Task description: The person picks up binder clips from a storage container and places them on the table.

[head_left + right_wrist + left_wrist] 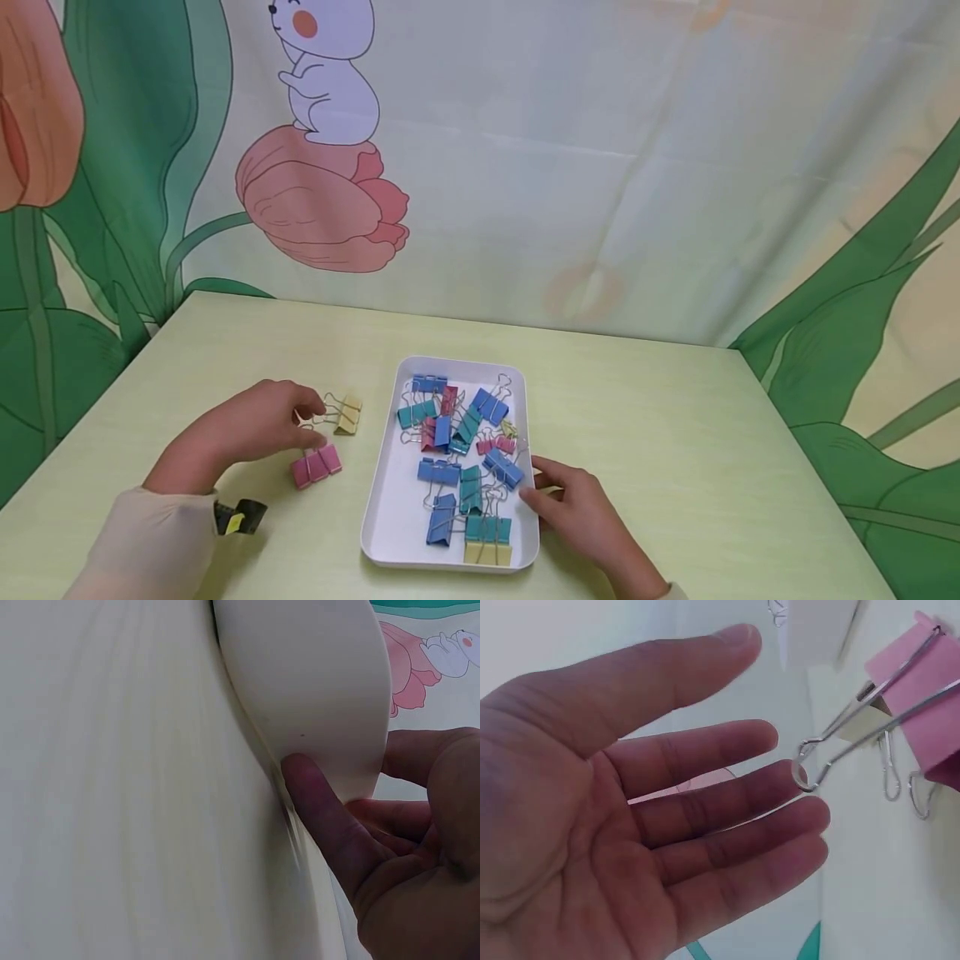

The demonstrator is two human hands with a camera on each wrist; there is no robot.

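White tray (387,521), one, two clips (322,463) (348,416) outside, two hands (258,423) (576,508)

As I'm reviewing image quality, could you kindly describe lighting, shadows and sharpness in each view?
Head view: soft light, faint shadow beside the left sleeve; left wrist view: left hand dim against the brighter curtain, pink clip fairly crisp; right wrist view: right hand dim, shadow along the base of the tray, table slightly soft.
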